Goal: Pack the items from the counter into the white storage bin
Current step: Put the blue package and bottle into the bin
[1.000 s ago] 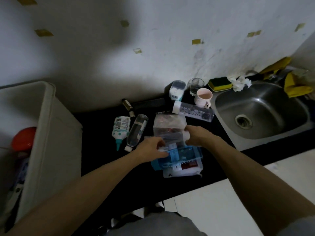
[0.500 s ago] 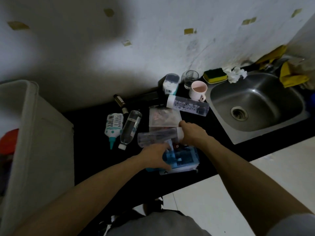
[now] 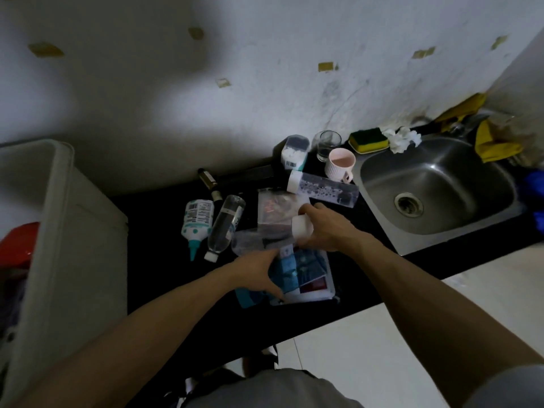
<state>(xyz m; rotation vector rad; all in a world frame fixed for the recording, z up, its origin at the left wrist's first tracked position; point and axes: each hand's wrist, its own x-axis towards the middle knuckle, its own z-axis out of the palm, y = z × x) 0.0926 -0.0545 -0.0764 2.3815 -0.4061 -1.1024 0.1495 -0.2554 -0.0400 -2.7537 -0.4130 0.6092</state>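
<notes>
A clear bottle (image 3: 259, 241) is being held on its side just above the counter (image 3: 159, 231), over a clear pouch (image 3: 275, 209) and a blue pack (image 3: 306, 265). Its white cap (image 3: 301, 228) is being clasped by the right hand (image 3: 326, 228), whose fingers are curled round that end. The left hand (image 3: 253, 270) is being laid on the left edge of the blue pack, just below the bottle's free end. Whether the pack is being gripped or only pressed cannot be told, since the fingertips are being hidden by the hand itself.

The white bin (image 3: 56, 219) is standing well apart at the left end of the counter, with its mouth open upward.

The bottle is being judged light and stiff, with a smooth wall that is likely slippery. By the cap alone it is being held off balance, so the body would be better supported near its middle, or the cap hold kept firm. If the cap is loose, it could be twisted off in carrying.

The pack looks soft, flat and light. It would be best pinched at an edge, not pressed from above.

More bottles, a tube (image 3: 323, 191) and a mug (image 3: 340, 164) are lying or standing on the counter, not yet packed.
</notes>
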